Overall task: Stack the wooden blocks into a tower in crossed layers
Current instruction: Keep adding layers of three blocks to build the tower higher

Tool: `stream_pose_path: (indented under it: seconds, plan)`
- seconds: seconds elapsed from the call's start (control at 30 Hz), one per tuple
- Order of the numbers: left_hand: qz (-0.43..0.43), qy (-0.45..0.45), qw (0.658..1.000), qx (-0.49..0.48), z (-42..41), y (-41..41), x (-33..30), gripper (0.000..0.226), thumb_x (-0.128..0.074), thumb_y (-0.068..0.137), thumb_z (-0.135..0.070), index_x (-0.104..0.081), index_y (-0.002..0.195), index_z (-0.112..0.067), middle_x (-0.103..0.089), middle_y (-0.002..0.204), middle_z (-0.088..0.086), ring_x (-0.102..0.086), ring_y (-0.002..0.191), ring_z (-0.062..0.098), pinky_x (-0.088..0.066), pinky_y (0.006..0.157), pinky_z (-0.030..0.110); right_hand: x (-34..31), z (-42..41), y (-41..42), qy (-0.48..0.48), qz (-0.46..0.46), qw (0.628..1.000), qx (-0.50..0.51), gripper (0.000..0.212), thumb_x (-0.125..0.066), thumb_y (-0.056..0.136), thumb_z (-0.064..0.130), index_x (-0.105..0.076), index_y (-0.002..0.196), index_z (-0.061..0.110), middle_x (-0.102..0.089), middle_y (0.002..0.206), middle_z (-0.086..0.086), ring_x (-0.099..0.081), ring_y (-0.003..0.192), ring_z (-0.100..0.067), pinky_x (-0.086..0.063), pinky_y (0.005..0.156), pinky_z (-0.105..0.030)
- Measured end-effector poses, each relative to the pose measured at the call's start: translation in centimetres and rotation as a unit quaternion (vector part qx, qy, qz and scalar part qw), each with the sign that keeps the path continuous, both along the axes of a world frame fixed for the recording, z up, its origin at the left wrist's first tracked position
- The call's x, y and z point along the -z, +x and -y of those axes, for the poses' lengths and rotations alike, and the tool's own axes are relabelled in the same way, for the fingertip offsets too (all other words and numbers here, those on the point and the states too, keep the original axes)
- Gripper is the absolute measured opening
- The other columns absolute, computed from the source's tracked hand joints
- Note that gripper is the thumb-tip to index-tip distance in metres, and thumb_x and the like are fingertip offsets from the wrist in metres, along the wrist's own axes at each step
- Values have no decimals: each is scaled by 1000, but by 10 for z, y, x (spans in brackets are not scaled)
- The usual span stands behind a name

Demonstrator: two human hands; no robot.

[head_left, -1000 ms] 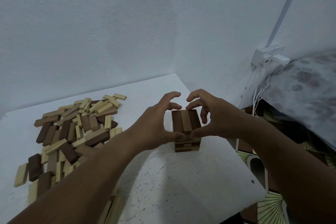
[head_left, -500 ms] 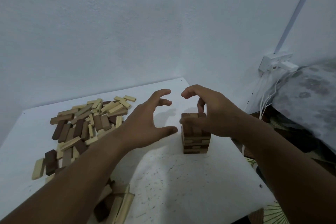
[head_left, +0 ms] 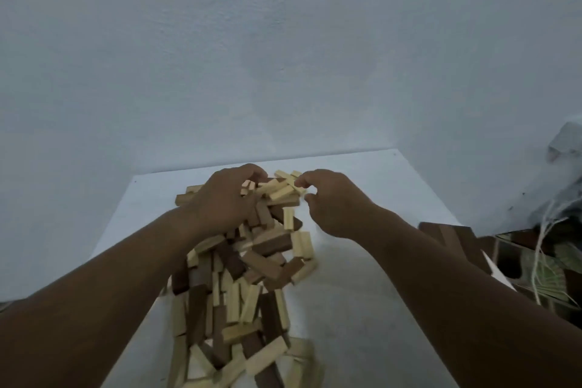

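Blocks (head_left: pixel 242 280) lay in a big loose heap down the middle of the white bench (head_left: pixel 371 309), some light and some dark, all jumbled over each other. Both hands were at the far end of the heap, so the step looked like picking more blocks to build with. No tower could be seen on the bench in this view, though a blurry dark wooden shape (head_left: pixel 453 241) showed at the right edge, and it was too smeared to tell what it was.

The left hand (head_left: pixel 225 200) was palm down on top of the heap. Its fingers (head_left: pixel 252 172) were curled over some blocks, but they hid what was under them, so I cannot tell if they had a block or only rested there. The right hand (head_left: pixel 330 203) was just beside the heap's far right corner. Its thumb and first finger were bent toward each other, right at the end of a light block (head_left: pixel 283 190). They were very close to it, yet I cannot tell if they pinched it or had a small gap. Both arms reached out long from the bottom corners.

Next, I think, each hand needed a firm hold on one block at a time, lifted clear without dragging the others. Then the blocks would need to go side by side, with the next layer turned across them.
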State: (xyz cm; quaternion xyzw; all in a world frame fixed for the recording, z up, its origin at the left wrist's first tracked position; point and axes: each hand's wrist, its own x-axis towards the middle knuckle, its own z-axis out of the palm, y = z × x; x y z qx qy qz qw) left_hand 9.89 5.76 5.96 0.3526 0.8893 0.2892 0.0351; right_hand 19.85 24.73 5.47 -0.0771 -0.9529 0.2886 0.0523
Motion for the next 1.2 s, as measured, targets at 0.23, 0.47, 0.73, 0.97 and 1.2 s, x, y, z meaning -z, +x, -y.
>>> stream_pose_path:
  seconds: [0.23, 0.47, 0.73, 0.97, 1.2]
  plan:
    - [-17, -83, 996, 14, -22, -71, 36, 41, -48, 97, -9, -54, 136, -20, -56, 138, 6, -50, 127, 26, -43, 101, 38, 31, 13, -57, 59, 29, 997, -29, 62, -62, 86, 19, -38, 143, 20, -43, 139, 4, -36, 125, -27, -40, 98, -43]
    - [-57, -235, 970, 25, -53, -89, 55, 35, -36, 102, -27, -54, 132, -30, -48, 141, -2, -32, 132, 30, -29, 106, 47, 44, -6, -73, 96, 72, 993, 13, 47, -64, 86, 20, -54, 130, 30, -54, 127, -1, -46, 116, -25, -43, 98, -44]
    - [-33, -64, 997, 23, -55, -84, 53, 9, -66, 88, -30, -59, 89, -34, -65, 97, -16, -57, 103, 8, -26, 95, 35, 26, -19, -63, 132, 105, 985, 43, 23, -76, 76, 37, -68, 97, 30, -60, 99, 5, -54, 97, -18, -46, 87, -37]
    - [-4, 82, 997, 4, -48, -77, 51, 32, -54, 95, -3, -59, 116, -25, -64, 96, -7, -58, 88, 9, -44, 77, 23, 10, -19, -58, 105, 131, 986, 21, 24, -77, 74, 19, -62, 90, 25, -59, 103, 4, -54, 95, -16, -50, 89, -39]
    - [-12, 89, 996, -21, -39, -62, 42, 33, -48, 97, -1, -63, 119, -20, -59, 103, -7, -50, 90, 7, -32, 66, 2, 7, -27, -62, -14, 120, 992, -23, 18, -73, 83, 33, -75, 92, 18, -69, 99, -2, -62, 93, -18, -53, 80, -35]
